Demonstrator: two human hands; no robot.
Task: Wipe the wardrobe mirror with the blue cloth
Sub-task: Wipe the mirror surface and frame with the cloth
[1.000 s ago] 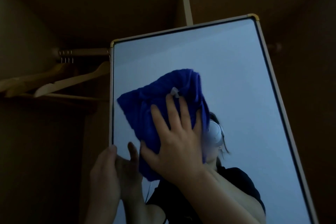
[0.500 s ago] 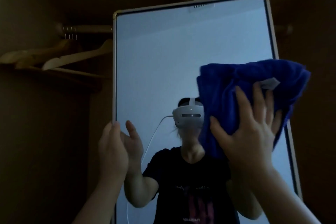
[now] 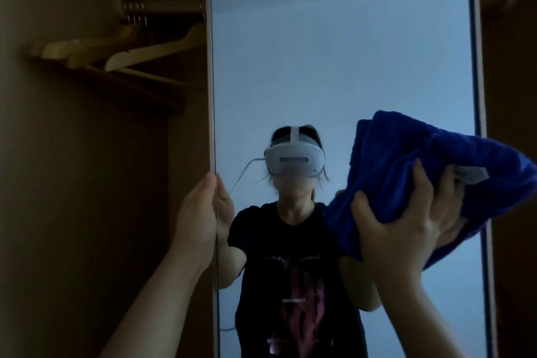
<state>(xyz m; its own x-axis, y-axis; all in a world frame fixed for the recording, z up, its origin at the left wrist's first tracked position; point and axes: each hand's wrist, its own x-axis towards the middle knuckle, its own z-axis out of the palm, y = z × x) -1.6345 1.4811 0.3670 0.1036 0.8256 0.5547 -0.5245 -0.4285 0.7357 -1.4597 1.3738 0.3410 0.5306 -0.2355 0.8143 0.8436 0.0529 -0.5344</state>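
The right hand [image 3: 406, 229] presses the bunched blue cloth [image 3: 406, 160] on the mirror [image 3: 334, 67] (fingers spread), while the left hand [image 3: 200, 212] grips the mirror's left edge.

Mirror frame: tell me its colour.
The mirror frame is pale cream with a thin dark inner line, seen in the head view.

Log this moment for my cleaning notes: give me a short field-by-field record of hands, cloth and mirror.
left hand: grips the mirror's left edge
right hand: presses the bunched blue cloth at the mirror's right side
mirror: upright, pale frame, reflects the person
cloth position: overlaps the right frame edge
behind, left: wooden hangers on a rail
lighting: dim
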